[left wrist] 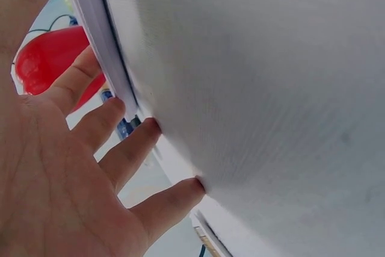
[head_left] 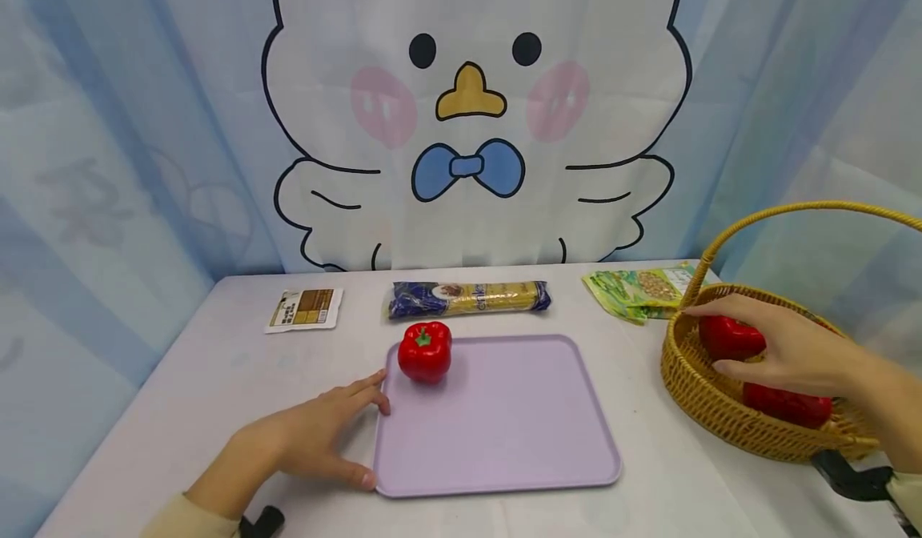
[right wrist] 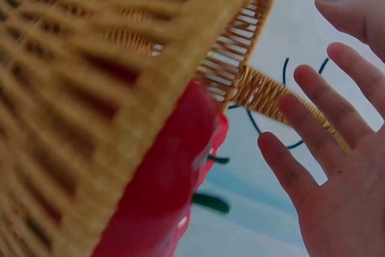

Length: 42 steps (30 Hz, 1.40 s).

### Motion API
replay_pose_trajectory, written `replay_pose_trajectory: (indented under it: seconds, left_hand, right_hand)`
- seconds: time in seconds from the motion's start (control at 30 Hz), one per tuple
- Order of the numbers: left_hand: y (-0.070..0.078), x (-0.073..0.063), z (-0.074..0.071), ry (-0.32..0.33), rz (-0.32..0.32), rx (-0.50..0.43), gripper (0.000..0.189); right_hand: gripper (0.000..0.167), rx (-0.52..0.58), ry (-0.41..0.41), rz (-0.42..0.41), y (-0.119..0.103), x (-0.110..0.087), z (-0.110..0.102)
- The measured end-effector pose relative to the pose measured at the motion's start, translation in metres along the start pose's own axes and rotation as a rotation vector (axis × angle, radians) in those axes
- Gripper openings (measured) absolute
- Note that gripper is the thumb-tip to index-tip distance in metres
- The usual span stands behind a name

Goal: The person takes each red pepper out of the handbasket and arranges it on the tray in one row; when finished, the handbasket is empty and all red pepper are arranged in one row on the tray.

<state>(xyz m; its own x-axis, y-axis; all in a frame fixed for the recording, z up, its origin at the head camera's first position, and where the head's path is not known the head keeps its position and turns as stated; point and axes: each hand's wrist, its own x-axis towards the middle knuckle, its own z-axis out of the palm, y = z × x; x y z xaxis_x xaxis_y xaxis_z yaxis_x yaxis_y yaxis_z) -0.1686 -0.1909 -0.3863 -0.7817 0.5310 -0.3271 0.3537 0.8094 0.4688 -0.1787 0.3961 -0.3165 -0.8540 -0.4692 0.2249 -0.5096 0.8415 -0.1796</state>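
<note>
My left hand (head_left: 317, 434) rests at the left edge of a lilac tray (head_left: 504, 426), fingers spread. Its thumb touches the near corner and its fingertips meet the edge farther up; the left wrist view shows these fingers (left wrist: 129, 154) extended. A red bell pepper (head_left: 425, 352) with a green stem sits in the tray's far left corner. At the right, my right hand (head_left: 799, 350) hovers over a wicker basket (head_left: 699, 390). Two red peppers lie inside, one pepper (head_left: 729, 338) between thumb and fingers, another pepper (head_left: 787, 405) partly under the hand. In the right wrist view the fingers stand apart from the peppers.
Behind the tray lies a blue and yellow packet (head_left: 468, 299). A small brown and white packet (head_left: 306, 311) is at the back left, and green packets (head_left: 641, 290) lie near the basket. The basket's tall handle (head_left: 785, 211) arches above it.
</note>
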Motion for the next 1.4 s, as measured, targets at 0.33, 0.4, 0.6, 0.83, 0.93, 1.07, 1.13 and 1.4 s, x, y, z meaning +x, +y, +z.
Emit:
replay_pose_trajectory:
  seconds: [0.33,0.4,0.6,0.83,0.93,1.07,1.13,1.4]
  left_hand:
    - [-0.001,0.003,0.003,0.005,-0.029,-0.006,0.073]
    - [-0.001,0.004,0.004,0.006,-0.020,-0.006,0.072]
    - [0.003,0.008,0.002,-0.014,0.020,0.008,0.071]
    - [0.004,0.006,-0.001,-0.025,-0.039,0.023,0.070]
    - [0.003,0.005,-0.001,-0.023,-0.043,0.023,0.070]
    - [0.001,0.004,0.000,-0.017,-0.024,0.022,0.071]
    - [0.000,0.003,0.000,-0.016,-0.018,0.021,0.072]
    - [0.000,0.003,-0.001,-0.013,-0.038,0.022,0.072]
  right_hand:
    - [0.070,0.014,-0.106,0.124,0.009,-0.019,-0.013]
    - [0.069,0.016,-0.126,0.152,0.011,-0.022,-0.013]
    - [0.071,-0.027,-0.167,0.208,0.022,-0.039,-0.011]
    - [0.071,-0.011,-0.231,0.247,0.030,-0.043,-0.010]
    - [0.070,0.005,-0.270,0.251,0.033,-0.043,-0.010]
    - [0.071,0.017,-0.327,0.274,0.039,-0.043,-0.012]
    - [0.072,0.016,-0.341,0.285,0.041,-0.043,-0.012]
    - [0.077,0.042,-0.367,0.300,0.050,-0.047,-0.007]
